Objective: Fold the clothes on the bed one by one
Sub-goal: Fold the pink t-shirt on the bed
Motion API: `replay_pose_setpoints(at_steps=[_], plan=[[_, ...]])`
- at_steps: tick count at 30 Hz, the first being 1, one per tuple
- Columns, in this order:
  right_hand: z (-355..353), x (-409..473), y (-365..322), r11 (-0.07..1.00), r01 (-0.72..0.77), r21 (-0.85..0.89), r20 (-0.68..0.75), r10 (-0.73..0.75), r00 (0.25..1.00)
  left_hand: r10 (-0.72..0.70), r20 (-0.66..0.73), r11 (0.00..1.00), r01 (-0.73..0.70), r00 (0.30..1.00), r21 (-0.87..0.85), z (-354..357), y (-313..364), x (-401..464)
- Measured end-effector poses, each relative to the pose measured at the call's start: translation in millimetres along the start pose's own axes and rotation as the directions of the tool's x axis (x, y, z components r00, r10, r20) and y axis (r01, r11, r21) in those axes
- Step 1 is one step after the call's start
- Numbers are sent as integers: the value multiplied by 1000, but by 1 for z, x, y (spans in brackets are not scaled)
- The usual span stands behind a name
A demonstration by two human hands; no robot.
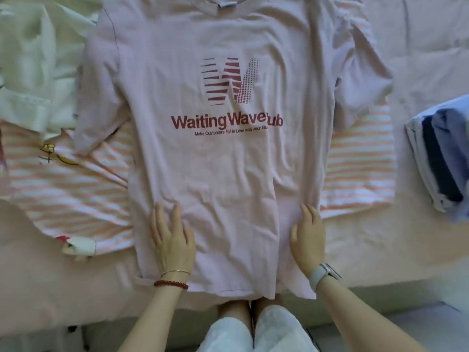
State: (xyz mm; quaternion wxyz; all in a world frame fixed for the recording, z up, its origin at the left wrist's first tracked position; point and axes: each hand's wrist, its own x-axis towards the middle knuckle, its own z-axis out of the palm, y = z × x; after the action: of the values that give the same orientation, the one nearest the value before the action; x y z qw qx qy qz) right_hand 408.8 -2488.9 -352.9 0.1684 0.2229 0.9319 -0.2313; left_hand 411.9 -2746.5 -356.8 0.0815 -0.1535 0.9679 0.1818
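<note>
Both hands lie flat, fingers straight, on the lower part of the pink T-shirt [215, 161]. Left hand [171, 240], fingers slightly spread, presses the cloth near the shirt's left edge; right hand [308, 238], fingers close together, rests near its right edge. Neither pinches anything. Spread front-up on the bed [418, 34], the shirt overlaps a striped garment [63, 184]. Folded blue clothes [441, 153] sit at the right, white clothing [33, 59] at the upper left.

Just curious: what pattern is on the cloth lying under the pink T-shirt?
Orange-pink and white stripes on the cloth, seen in the head view, under the T-shirt.
</note>
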Motion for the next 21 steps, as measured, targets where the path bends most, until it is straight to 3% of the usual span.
replay_pose_setpoints(at_steps=[2,3,5,7,10,14,16,18,21], plan=[[-3,-14,15,970,-223,97,-29,227,974,-253,-36,959,245,967,-143,-2,-16,-15],[-4,-20,23,939,-311,148,-7,315,949,-410,-20,894,397,912,-206,-2,-24,-21],[-4,-30,39,867,-442,233,131,422,897,-665,105,698,665,739,-265,-3,-42,-29],[-1,-37,50,832,-498,243,250,442,861,-741,216,597,771,636,-223,-3,-57,-36],[5,-39,58,809,-542,227,249,490,835,-743,247,597,783,622,-175,-3,-76,-39],[-1,-38,61,827,-481,290,39,492,870,-635,121,715,640,763,-282,-11,-77,-33],[-15,-39,66,853,-431,294,-70,469,881,-607,23,748,580,795,-323,-19,-74,-39],[-34,-38,76,877,-412,249,-145,454,879,-626,-52,754,586,778,-296,-26,-80,-50],[-52,-33,91,891,-439,117,-162,454,876,-673,-14,732,662,740,-161,-29,-93,-69]])
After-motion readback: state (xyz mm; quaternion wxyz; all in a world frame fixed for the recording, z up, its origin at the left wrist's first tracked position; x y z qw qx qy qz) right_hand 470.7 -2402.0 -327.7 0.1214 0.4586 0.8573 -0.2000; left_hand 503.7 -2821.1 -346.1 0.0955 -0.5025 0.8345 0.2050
